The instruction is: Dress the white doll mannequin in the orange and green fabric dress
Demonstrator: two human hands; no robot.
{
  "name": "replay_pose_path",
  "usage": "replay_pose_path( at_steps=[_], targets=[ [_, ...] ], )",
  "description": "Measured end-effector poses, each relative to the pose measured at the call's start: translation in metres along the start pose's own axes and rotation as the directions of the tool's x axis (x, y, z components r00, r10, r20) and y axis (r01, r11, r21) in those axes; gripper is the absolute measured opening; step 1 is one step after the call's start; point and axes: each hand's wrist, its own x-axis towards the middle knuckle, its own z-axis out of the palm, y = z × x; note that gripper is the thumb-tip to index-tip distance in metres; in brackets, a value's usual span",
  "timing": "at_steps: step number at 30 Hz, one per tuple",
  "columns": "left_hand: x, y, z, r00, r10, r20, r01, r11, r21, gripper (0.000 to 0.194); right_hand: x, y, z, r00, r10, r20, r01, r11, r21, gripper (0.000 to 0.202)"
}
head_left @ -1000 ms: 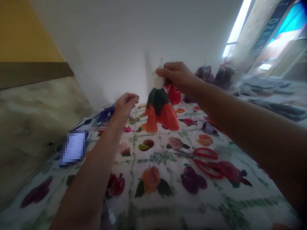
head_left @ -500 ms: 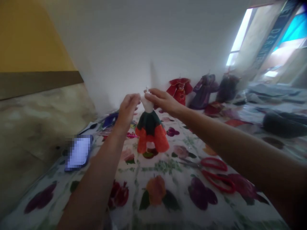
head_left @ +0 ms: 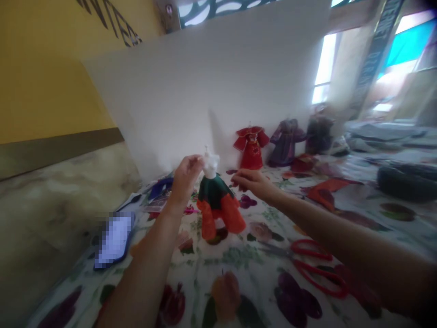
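Leftmost on the counter (head_left: 239, 259), near its left edge, lies one phone (head_left: 114, 239), its screen blurred out, with a dark blue item (head_left: 160, 187) just beyond it by the white backboard (head_left: 211, 86). Next comes the left hand (head_left: 186, 177), fingers pinched on the shoulder of a single small white mannequin bust (head_left: 210, 165) that stands upright wearing a dark green and orange dress (head_left: 218, 209). Its skirt flares out over the fruit-patterned cloth, and the base shows dark beneath the hem. To the right of the bust, the right hand (head_left: 251, 181) hovers just beside the skirt, fingers loosely spread and holding nothing; whether the fingertips brush the fabric I cannot tell. Behind it, three more little dressed figures stand in a row against the backboard: one red (head_left: 251, 146), one purple (head_left: 286, 141), one darker and blurred (head_left: 319, 133). Red cloth pieces (head_left: 327, 187) lie loose further right. One pair of red-handled scissors (head_left: 312, 266) rests on the counter under the right forearm, well apart from the mannequin. Bare cloth lies open in front of the dress, between the two forearms, towards the near edge.
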Motion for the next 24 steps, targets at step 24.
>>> replay_pose_path(
  at_steps=[24],
  targets=[
    [0.000, 0.039, -0.013, 0.963, -0.107, -0.246, 0.036, 0.960, -0.278, 0.028, -0.065, 0.003, 0.033, 0.802, 0.273, 0.531, -0.547, 0.691, 0.472, 0.019]
  ],
)
